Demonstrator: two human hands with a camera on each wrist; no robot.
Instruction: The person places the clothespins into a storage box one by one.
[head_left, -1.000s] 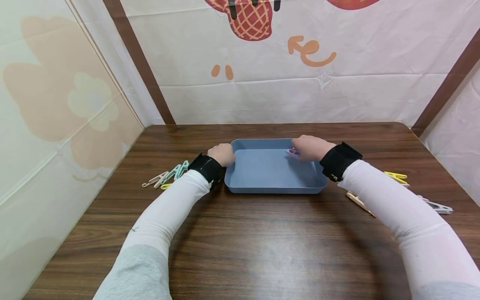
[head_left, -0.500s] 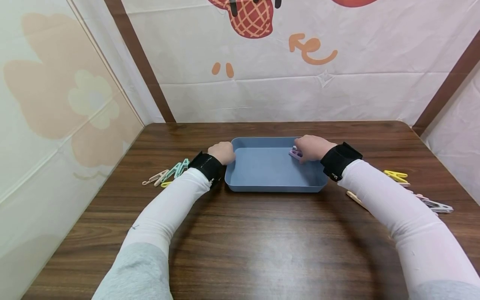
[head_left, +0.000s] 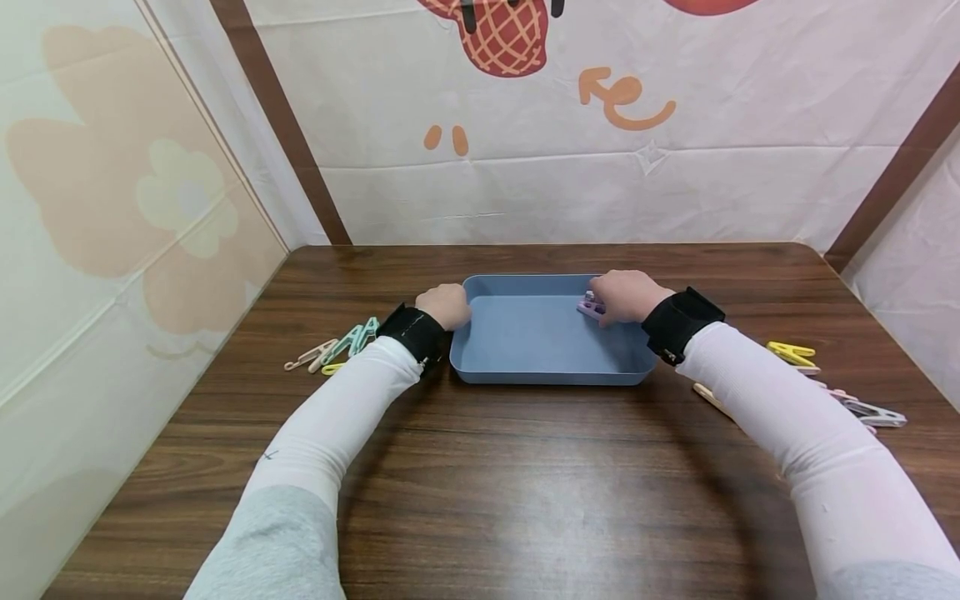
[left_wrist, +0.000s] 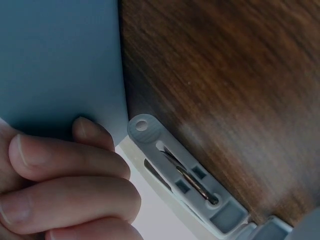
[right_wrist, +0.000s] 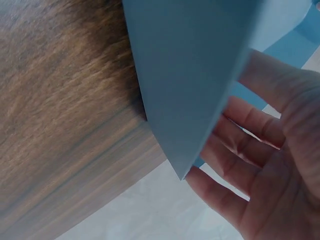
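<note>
My left hand [head_left: 446, 307] holds the blue tray [head_left: 551, 377] at its left rim. Curled fingers lie against the tray's outer wall in the left wrist view; the thumb is hidden. Just past the knuckles there, a pale clothespin [left_wrist: 187, 175] with a metal spring shows. Over the tray's far right part, my right hand [head_left: 628, 295] holds a purple clothespin [head_left: 591, 307] low inside. Its thumb and fingers [right_wrist: 227, 160] reach over the rim in the right wrist view, where the wall hides the fingertips and the purple clothespin.
On the brown table [head_left: 525, 500], mint clothespins [head_left: 352, 340], a beige one [head_left: 309, 356] and a yellow one lie left of the left wrist. Right of the tray are a yellow clothespin [head_left: 792, 351], a wooden one [head_left: 711, 399] and a grey one [head_left: 873, 412], partly behind the sleeve.
Since a second ago my right hand has moved slightly right inside the tray with the purple clothespin, then stayed put. My left hand keeps its place at the left rim.
</note>
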